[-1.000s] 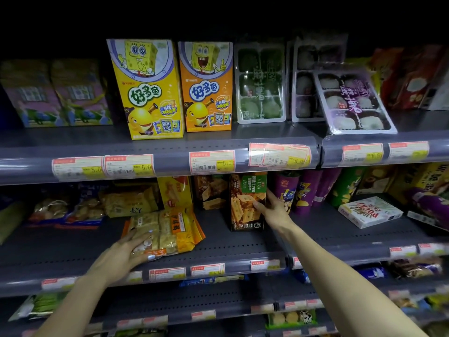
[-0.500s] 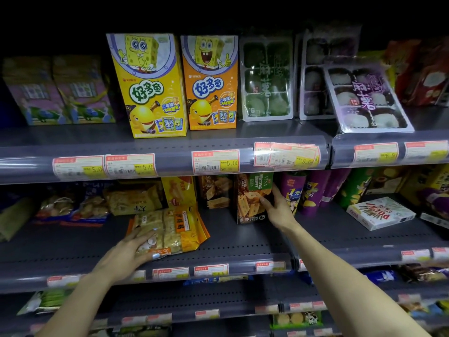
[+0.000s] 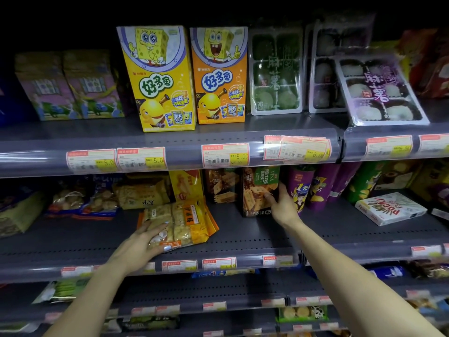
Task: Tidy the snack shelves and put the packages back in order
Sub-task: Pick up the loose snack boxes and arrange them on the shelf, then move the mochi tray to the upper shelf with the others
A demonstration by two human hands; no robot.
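Note:
On the middle shelf (image 3: 243,242), my left hand (image 3: 141,246) grips the near corner of an orange bag of pastry snacks (image 3: 184,224) that lies flat. My right hand (image 3: 283,205) holds the right edge of an upright dark cracker box with a green top (image 3: 255,190). A second, similar cracker box (image 3: 222,186) stands just left of it, further back.
Purple chip cans (image 3: 303,188) stand right of my right hand, and a white Pocky box (image 3: 391,207) lies flat beyond them. Two yellow and orange cartoon boxes (image 3: 165,79) and mochi trays (image 3: 379,91) fill the top shelf. Bagged snacks (image 3: 82,203) sit at the left.
The view has shifted slightly down and closer. My right hand has slid a little along the cracker box's right edge; my left hand stays on the orange bag.

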